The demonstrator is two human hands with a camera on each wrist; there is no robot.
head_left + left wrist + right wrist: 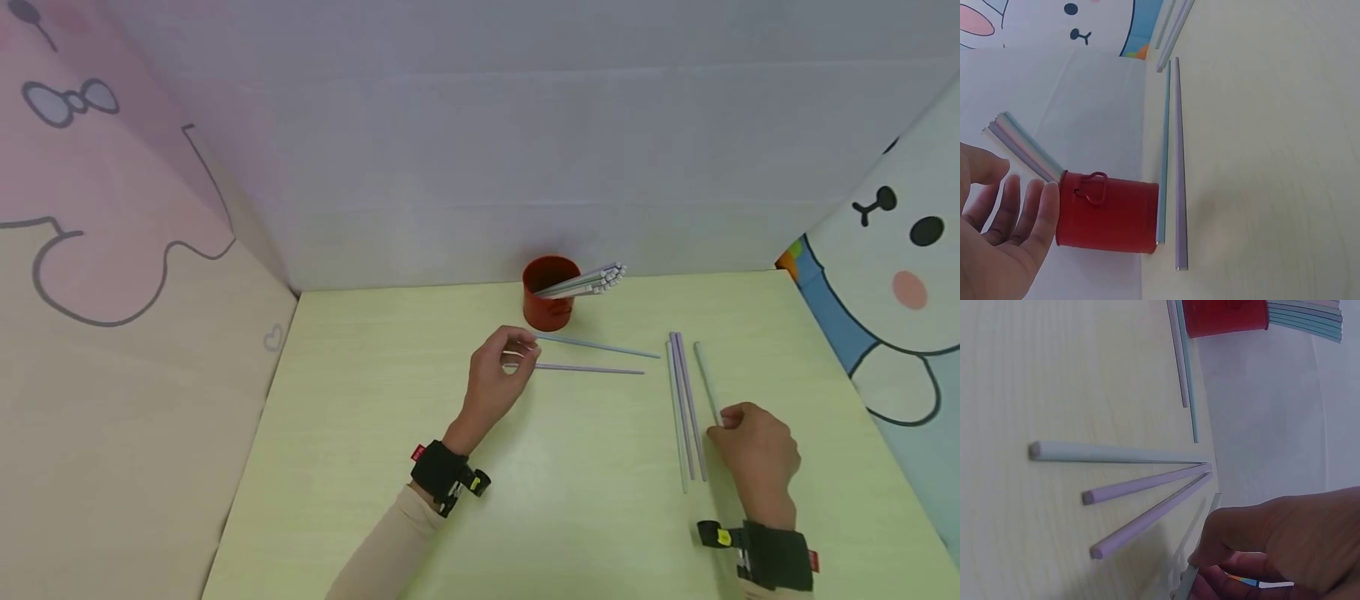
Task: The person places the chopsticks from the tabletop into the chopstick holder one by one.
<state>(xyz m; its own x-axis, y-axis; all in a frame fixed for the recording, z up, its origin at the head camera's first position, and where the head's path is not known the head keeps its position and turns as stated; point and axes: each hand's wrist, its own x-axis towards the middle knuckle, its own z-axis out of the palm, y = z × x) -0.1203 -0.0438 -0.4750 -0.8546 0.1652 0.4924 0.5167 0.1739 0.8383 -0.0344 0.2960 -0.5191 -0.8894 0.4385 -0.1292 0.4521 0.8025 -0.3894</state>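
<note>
My right hand (757,454) pinches a thin pale green stick (705,375) between thumb and fingers, near its close end. Just left of it, two purple sticks (1147,519) and another pale green stick (1097,452) lie side by side on the table. My left hand (498,371) hovers near the red cup (1107,215) with loosely bent fingers and nothing between them, as the left wrist view shows. A blue stick (1164,156) and a purple stick (1180,169) lie crosswise in front of the cup.
A bundle of several pastel sticks (585,282) leans out of the cup toward the right. Behind the pale yellow table (360,400) rises a plain light wall (450,167). Panels with cartoon drawings (900,275) stand along both sides.
</note>
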